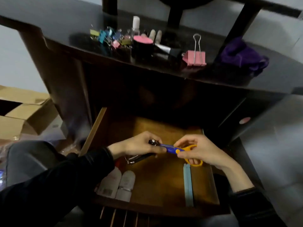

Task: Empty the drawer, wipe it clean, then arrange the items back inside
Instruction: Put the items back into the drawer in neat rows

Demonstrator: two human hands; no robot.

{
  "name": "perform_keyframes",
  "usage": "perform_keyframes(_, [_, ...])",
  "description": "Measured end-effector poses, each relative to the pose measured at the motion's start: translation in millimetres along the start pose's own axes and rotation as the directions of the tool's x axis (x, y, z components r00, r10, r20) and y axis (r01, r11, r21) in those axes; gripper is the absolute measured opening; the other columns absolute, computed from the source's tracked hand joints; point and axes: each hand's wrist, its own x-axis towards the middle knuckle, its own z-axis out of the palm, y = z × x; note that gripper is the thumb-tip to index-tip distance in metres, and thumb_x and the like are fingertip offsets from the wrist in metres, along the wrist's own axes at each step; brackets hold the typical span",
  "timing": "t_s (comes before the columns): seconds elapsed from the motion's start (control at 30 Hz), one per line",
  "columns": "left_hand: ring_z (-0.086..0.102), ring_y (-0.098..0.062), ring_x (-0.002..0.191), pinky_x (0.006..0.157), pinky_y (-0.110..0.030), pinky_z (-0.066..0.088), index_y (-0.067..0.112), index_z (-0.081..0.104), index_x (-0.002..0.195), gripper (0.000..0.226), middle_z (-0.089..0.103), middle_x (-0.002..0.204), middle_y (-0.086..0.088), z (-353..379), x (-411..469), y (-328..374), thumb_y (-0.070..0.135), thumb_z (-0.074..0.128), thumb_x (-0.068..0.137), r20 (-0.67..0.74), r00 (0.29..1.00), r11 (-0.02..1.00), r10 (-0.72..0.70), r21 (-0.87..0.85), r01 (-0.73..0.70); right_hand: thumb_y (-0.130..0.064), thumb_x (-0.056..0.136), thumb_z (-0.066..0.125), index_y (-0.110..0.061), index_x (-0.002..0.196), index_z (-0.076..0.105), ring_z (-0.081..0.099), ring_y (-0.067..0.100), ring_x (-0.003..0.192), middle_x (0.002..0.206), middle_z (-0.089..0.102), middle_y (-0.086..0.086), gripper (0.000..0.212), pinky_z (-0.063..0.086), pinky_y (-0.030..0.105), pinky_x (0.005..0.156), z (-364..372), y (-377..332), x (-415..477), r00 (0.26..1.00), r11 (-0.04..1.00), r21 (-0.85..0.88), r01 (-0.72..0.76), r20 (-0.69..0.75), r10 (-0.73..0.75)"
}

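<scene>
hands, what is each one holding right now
Left hand: grips a black and silver metal tool.
Right hand: pinches blue-bladed scissors with orange plastic handles.

Cardboard boxes (flaps open) at left

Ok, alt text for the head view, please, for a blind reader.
The left hand and right hand hold blue-and-orange scissors over the open drawer. Two white bottles and two pale blue sticks lie inside; binder clips and a purple cloth sit on the desktop.
</scene>
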Motion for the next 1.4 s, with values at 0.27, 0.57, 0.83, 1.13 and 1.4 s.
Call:
perform_keyframes(0.27, [0.058,-0.010,0.056,0.054,-0.018,0.045,0.017,0.066,0.075,0.026,0.063,0.066,-0.001,22.8,34.5,-48.2,0.033,0.067,0.095,-0.071,0.990,0.978,-0.122,-0.178,0.108,-0.014,0.093,0.070,-0.023,0.120,0.066,0.072,0.012,0.094,0.100,0.073,0.001,0.028,0.059,0.024,0.073,28.7,49.5,33.6,0.799,0.963,0.237,0.129,-0.600,0.040])
perform_keyframes(0.57, [0.055,-0.012,0.069,0.064,-0.028,0.042,0.025,0.057,0.083,0.030,0.060,0.078,0.003,55.1,28.3,-70.2,0.053,0.063,0.092,0.069,0.967,0.959,-0.245,0.165,0.231,-0.020,0.104,0.052,-0.026,0.107,0.068,0.064,0.007,0.074,0.088,0.075,-0.002,0.017,0.056,0.024,0.071,36.7,58.8,53.1,0.860,0.976,0.216,0.018,-0.501,0.095])
perform_keyframes(0.83, [0.060,-0.020,0.077,0.065,-0.037,0.048,0.019,0.052,0.109,0.044,0.065,0.096,-0.005,55.3,28.1,-78.4,0.052,0.069,0.086,-0.033,0.916,0.888,-0.400,0.236,0.396,-0.016,0.102,0.054,-0.014,0.109,0.069,0.066,0.008,0.081,0.087,0.072,0.000,0.017,0.047,0.015,0.069,28.6,72.7,100.1,0.934,0.974,-0.074,-0.215,-0.306,0.184])
perform_keyframes(1.13, [0.066,-0.024,0.091,0.074,-0.039,0.054,0.020,0.051,0.111,0.038,0.065,0.100,-0.005,53.0,30.2,-76.4,0.040,0.072,0.087,-0.066,0.916,0.886,-0.395,0.234,0.399,-0.020,0.100,0.056,-0.016,0.100,0.068,0.066,0.020,0.083,0.092,0.068,0.006,0.013,0.057,0.030,0.071,38.3,90.4,100.9,0.939,0.805,-0.492,-0.333,-0.252,0.234])
perform_keyframes(1.4, [0.067,-0.026,0.093,0.077,-0.042,0.054,0.020,0.054,0.110,0.034,0.066,0.102,-0.008,52.0,30.8,-74.7,0.037,0.071,0.087,-0.075,0.922,0.898,-0.380,0.207,0.387,-0.017,0.099,0.059,-0.014,0.099,0.068,0.066,0.021,0.084,0.100,0.068,0.005,0.010,0.060,0.034,0.077,41.2,83.1,97.3,0.942,0.700,-0.635,-0.327,-0.277,0.189])
